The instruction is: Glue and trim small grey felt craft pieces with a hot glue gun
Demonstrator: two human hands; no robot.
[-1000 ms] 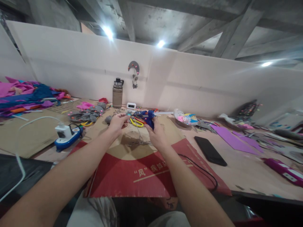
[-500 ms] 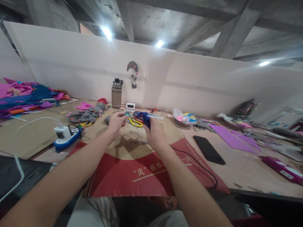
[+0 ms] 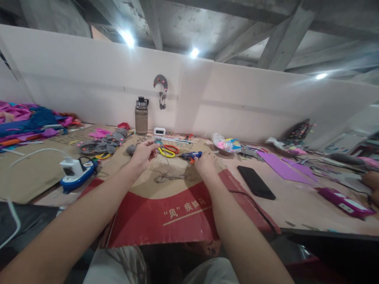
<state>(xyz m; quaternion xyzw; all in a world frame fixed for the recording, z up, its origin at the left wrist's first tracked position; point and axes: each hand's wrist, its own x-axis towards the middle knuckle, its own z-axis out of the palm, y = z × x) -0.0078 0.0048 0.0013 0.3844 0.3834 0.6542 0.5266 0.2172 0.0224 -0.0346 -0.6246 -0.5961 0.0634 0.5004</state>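
My right hand point(image 3: 205, 163) is closed on the back of a blue hot glue gun point(image 3: 192, 155), low over the cardboard and pointing left, its orange trigger showing. To the left, my left hand point(image 3: 144, 154) has thumb and fingertips pinched together; what they hold is too small to make out. Scissors with yellow and red handles point(image 3: 166, 154) lie between both hands. Thin grey string point(image 3: 171, 177) is loosely tangled on the red and tan cardboard point(image 3: 142, 221) below them. A grey ball point(image 3: 130, 150) rests beside my left wrist.
A bottle point(image 3: 141, 118) and small white clock point(image 3: 159, 131) stand by the partition. Left are a blue power strip point(image 3: 78, 175) and grey felt pieces point(image 3: 102, 144). Right are a phone point(image 3: 256, 182), purple sheets point(image 3: 281, 167) and a magenta device point(image 3: 345, 203). Another person's hand point(image 3: 371, 181) shows at the right edge.
My right hand has lowered the glue gun toward the cardboard and moved slightly right. My left hand stays pinched in nearly the same place. Another person's hand has come into view at the right.
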